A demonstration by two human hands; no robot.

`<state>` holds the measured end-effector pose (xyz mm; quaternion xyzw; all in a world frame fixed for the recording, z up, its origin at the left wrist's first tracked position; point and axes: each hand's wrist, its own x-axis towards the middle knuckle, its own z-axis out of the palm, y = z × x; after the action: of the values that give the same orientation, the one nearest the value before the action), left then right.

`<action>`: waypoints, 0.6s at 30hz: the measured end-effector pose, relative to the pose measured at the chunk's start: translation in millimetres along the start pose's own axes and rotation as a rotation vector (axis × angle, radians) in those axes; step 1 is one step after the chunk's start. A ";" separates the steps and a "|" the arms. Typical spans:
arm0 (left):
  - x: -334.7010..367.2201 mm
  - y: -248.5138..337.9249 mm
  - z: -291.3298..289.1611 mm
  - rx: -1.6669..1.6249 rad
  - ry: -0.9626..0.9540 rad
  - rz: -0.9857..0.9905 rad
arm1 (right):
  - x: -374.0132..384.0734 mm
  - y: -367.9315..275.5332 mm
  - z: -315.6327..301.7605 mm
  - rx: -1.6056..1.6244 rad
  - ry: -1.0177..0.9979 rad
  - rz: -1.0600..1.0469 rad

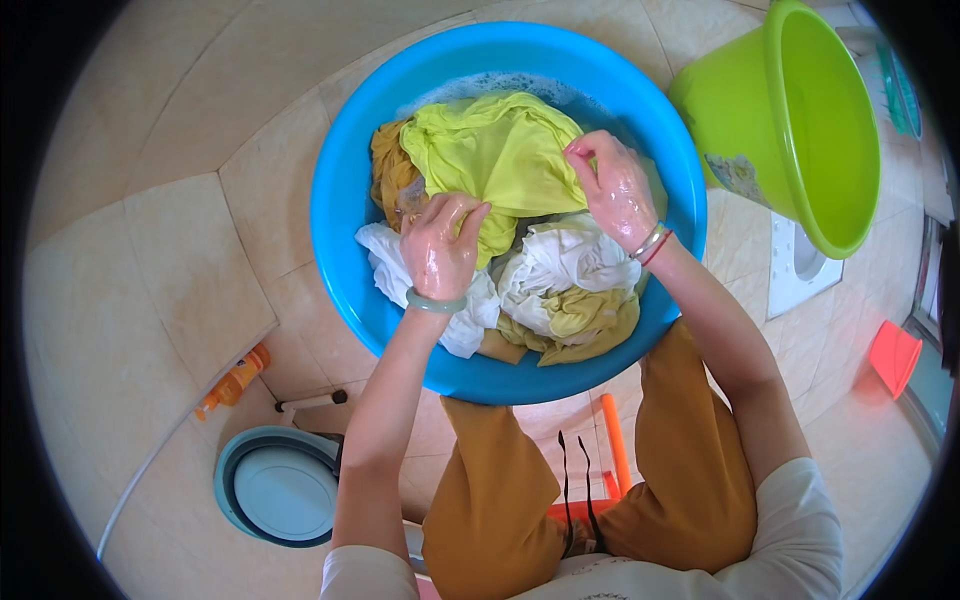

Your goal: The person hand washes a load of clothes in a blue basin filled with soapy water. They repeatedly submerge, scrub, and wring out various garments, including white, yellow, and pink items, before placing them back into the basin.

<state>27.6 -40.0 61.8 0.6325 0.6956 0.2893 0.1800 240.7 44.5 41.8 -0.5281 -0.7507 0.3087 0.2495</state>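
A wet, bright yellow-green cloth [510, 150] lies spread and wrinkled in the large blue basin [335, 250]. My left hand [440, 245], wearing a pale green bangle, is closed at the cloth's lower left edge, thumb toward the right. At its right edge my right hand [615, 195] pinches the same cloth between thumb and fingers. Suds coat both hands. Below the cloth are a crumpled white cloth [565, 265], an olive-yellow cloth [595, 325] and another white cloth [460, 330]. A mustard-brown cloth [390, 170] peeks out at the left.
Foamy water [500, 85] shows along the basin's far side. A green bucket [730, 110] leans at the right, by a white floor fixture [800, 262]. An orange bottle [235, 380] and a grey-blue folding basin [285, 495] are at the left. A red container [893, 357] stands far right.
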 end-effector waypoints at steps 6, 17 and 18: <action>-3.4 15.6 -6.5 -0.234 0.100 0.017 | -10.9 -6.8 0.0 -0.207 -0.049 -0.300; -0.3 32.8 -19.0 -0.265 -0.204 -0.030 | 0.3 -156.6 -99.2 0.866 0.173 -0.285; 0.0 31.8 -30.2 -0.229 -0.195 0.033 | 2.5 -158.1 -104.2 0.696 0.241 -0.299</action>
<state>33.7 -44.3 105.0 0.6443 0.6266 0.3069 0.3131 211.9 27.9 228.3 -0.3295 -0.6351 0.4407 0.5421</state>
